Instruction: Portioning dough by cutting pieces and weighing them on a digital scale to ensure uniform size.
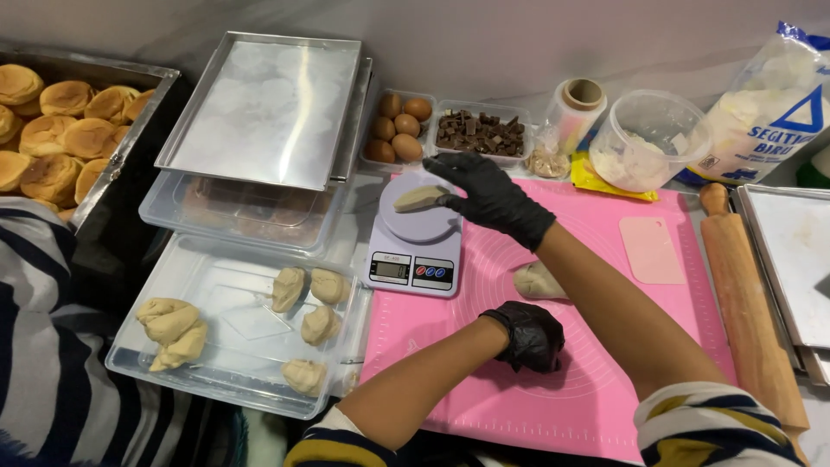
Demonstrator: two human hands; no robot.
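Gloved right hand (488, 195) with dough piece (418, 198) over kitchen scale (413, 246)

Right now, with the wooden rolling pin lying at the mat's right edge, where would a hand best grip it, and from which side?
Grip the rolling pin around its thick middle barrel, coming down from above on the mat side. It lies flat, running near to far, with a metal tray close along its right, so the left flank is freer. The knob at the far end is probably too small for a steady lift.
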